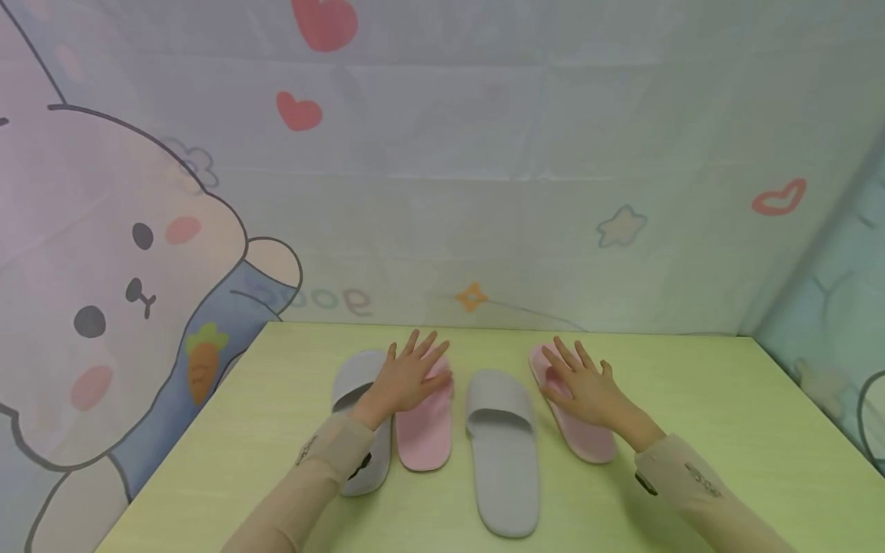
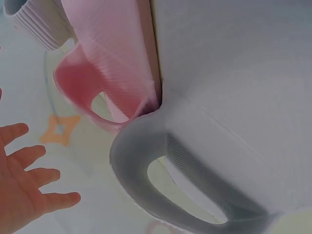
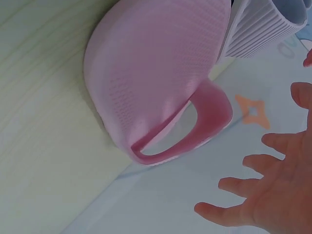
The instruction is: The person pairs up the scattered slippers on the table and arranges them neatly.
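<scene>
Four flat slippers is more than I number, so several slippers lie in a row, grey and pink by turns. With fingers spread, my left hand [image 1: 408, 380] is over the left pink slipper [image 1: 425, 438] and overlaps the left grey slipper [image 1: 369, 465] beside it. My right hand [image 1: 588, 392], also spread, is above the right pink slipper [image 1: 591, 443], which lies slanted. Between the hands sits another grey slipper [image 1: 508, 484]. Both wrist views show the fingers apart from the slippers, holding nothing; the hands hide parts of the pink straps in the head view.
The slippers lie on a pale yellow-green tabletop [image 1: 712, 430]. Behind its far edge hangs a printed cloth [image 1: 442, 215] with hearts, stars and a large cartoon animal at the left. A second cloth panel [image 1: 843, 307] stands along the right side.
</scene>
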Motion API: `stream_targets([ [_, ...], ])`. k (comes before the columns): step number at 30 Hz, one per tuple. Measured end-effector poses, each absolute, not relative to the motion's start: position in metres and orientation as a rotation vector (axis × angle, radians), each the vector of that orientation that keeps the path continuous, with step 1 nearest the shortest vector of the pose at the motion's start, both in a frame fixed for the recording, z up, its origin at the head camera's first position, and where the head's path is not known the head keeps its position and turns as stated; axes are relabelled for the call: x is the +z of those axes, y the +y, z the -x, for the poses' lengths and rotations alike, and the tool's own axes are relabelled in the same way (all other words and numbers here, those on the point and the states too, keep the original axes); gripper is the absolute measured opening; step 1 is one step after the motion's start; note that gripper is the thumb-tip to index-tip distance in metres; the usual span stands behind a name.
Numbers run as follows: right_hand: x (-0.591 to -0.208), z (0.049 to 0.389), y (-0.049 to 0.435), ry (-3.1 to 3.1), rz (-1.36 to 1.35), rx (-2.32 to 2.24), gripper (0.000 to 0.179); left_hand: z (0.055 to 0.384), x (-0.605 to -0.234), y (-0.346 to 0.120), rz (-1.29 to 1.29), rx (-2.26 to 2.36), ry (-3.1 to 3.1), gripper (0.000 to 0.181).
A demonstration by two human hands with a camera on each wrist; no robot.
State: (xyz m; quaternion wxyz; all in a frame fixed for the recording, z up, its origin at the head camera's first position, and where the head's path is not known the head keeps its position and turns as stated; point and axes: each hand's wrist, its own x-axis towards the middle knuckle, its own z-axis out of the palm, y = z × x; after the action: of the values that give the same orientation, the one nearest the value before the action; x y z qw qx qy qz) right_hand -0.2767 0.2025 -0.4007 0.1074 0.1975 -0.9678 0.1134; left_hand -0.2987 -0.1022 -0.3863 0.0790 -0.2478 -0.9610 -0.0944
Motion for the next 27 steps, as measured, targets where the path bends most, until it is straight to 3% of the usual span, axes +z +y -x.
stream_targets([
  [27,-0.406,0.291,0.207,-2.989,-0.539,0.345,0.056,0.312,-0.407,-0.102,0.763,-0.333,-3.014,0.051],
])
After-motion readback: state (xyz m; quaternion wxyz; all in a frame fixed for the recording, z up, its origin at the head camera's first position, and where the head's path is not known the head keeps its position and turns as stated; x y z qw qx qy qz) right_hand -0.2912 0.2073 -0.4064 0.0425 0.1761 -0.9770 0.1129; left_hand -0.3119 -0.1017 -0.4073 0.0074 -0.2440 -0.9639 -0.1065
